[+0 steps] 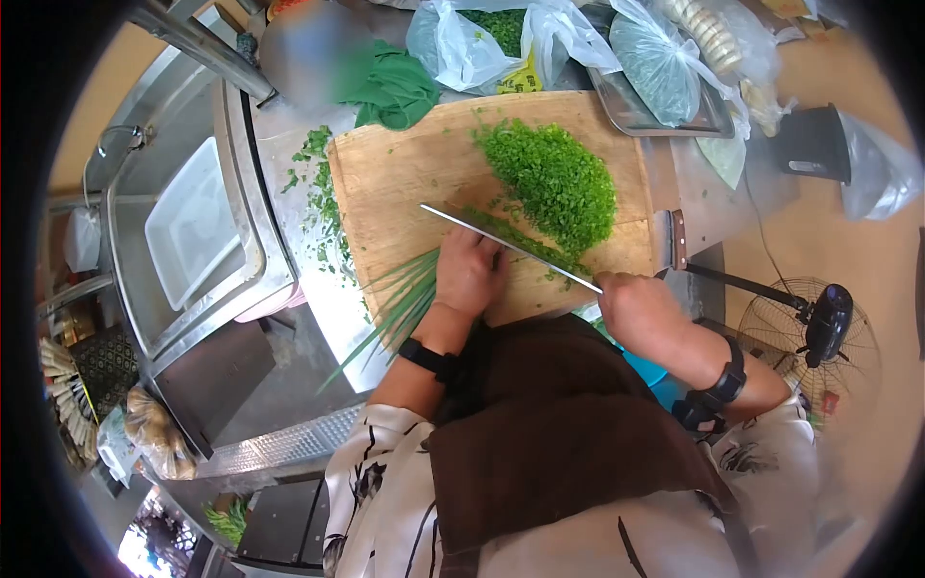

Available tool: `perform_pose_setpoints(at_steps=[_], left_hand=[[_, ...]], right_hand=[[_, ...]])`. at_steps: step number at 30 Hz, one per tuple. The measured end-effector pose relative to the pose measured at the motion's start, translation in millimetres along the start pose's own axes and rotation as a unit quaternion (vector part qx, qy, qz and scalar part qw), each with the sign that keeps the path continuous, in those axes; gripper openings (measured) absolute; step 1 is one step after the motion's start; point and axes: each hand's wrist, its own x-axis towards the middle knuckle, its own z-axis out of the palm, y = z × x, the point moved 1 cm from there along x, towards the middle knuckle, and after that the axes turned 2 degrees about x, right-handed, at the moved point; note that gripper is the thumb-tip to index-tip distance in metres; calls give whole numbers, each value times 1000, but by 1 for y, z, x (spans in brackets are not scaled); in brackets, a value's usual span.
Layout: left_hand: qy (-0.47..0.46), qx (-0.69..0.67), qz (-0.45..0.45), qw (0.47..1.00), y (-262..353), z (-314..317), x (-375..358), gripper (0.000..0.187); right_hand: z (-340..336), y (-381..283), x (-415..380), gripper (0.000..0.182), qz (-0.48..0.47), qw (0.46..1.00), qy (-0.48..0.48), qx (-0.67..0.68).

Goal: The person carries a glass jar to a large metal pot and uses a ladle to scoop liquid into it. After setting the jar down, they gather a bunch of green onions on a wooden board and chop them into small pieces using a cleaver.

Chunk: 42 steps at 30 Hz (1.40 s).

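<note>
On a wooden cutting board (405,164) lies a heap of finely chopped green onion (554,178). My right hand (638,306) is wrapped round the handle end of a long knife (515,249), whose blade slants up to the left across the board. Chopped green bits lie along the blade's far side. My left hand (469,270) rests closed on the board just below the blade, on a bunch of long green onion stalks (409,294) that trail down to the left past the board's edge. The handle hides in my right fist.
Scattered green bits (323,193) lie left of the board. Behind it are a green cloth (395,89), plastic bags (467,48) and a metal tray (665,125). A sink with a white tub (193,226) stands left, a fan (827,323) right. Another knife handle (678,239) lies beside the board.
</note>
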Motion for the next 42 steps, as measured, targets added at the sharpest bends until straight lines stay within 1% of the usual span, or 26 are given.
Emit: perform_pose_setpoints(at_steps=[2, 4, 6, 8, 9, 11, 13, 15, 17, 19, 22, 25, 28, 31, 34, 36, 37, 40, 42], left_hand=[[11, -2, -12, 1000, 2, -1, 0, 10], [-2, 0, -20, 1000, 3, -1, -1, 9], [-6, 4, -28, 1000, 3, -2, 2, 8], [-21, 2, -31, 999, 4, -4, -3, 8], [-22, 5, -28, 999, 4, -5, -2, 9], [-18, 9, -31, 999, 5, -5, -2, 11], [-6, -4, -29, 1000, 3, -2, -5, 10], [9, -9, -16, 1000, 1, 0, -4, 9], [32, -2, -2, 999, 0, 2, -4, 10], [25, 7, -7, 1000, 1, 1, -5, 10], [20, 2, -12, 1000, -1, 1, -6, 10], [19, -1, -18, 1000, 0, 2, -2, 8], [4, -1, -24, 1000, 5, -1, -9, 8], [14, -5, -22, 1000, 3, -4, -5, 7], [26, -5, -10, 1000, 4, -1, -5, 7], [32, -1, -5, 999, 4, -1, -4, 7], [32, 0, -7, 999, 5, -2, -4, 8], [34, -2, -13, 999, 4, -2, -4, 8], [23, -6, -14, 1000, 4, -2, -5, 8]], right_hand=[[20, 6, 17, 14, -14, 1000, 12, 18], [35, -4, 48, 15, -13, 998, 42, 49], [37, 0, 72, 16, -32, 995, 68, 63], [40, 0, 76, 17, -55, 992, 83, 76], [33, -1, 73, 12, -52, 992, 90, 72], [12, -5, 57, 12, -42, 995, 78, 54], [1, -6, 31, 12, -19, 998, 54, 39], [-11, -5, 9, 11, -3, 999, 15, 31], [-12, -4, 2, 13, 11, 1000, -14, 21], [-5, -1, 5, 16, 20, 999, -35, 8], [30, 7, 40, 16, 18, 999, -25, 8], [36, -5, 68, 17, -7, 998, 28, 58], [36, 2, 69, 18, -33, 995, 63, 76], [14, -3, 41, 15, -28, 997, 53, 50], [-11, -5, 6, 14, 8, 999, 27, 22], [-13, -4, -1, 14, 25, 999, -15, 17], [-13, -3, -1, 14, 32, 999, -36, 13], [20, -1, 33, 15, 23, 999, -20, 14], [33, -9, 60, 17, 9, 999, 7, 45]])
